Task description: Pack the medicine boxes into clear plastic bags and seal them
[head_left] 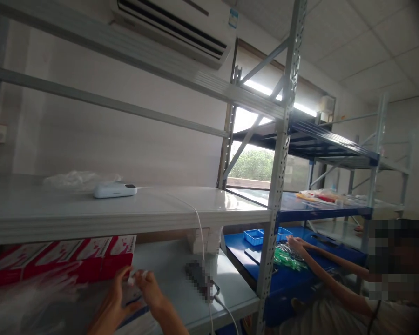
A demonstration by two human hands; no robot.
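Observation:
At the lower middle, my left hand (116,294) is raised above the lower shelf, its fingertips at a small white piece (131,280). My right hand (149,289) is close beside it, with fingers curled around white bits at the same spot. The piece is blurred and partly covered by fingers, so its kind does not show. Below my hands lie a dark blue item and clear plastic, both partly hidden. Clear plastic bags (38,298) spread to the left of my left hand.
Red-and-white boxes (91,256) line the lower shelf's back left. A phone (199,279) with cables lies right. A white device (115,190) rests on the upper shelf (181,218). Beyond the metal post (277,167), a co-worker's hands (296,244) are near green packets (288,258) and blue trays (254,236).

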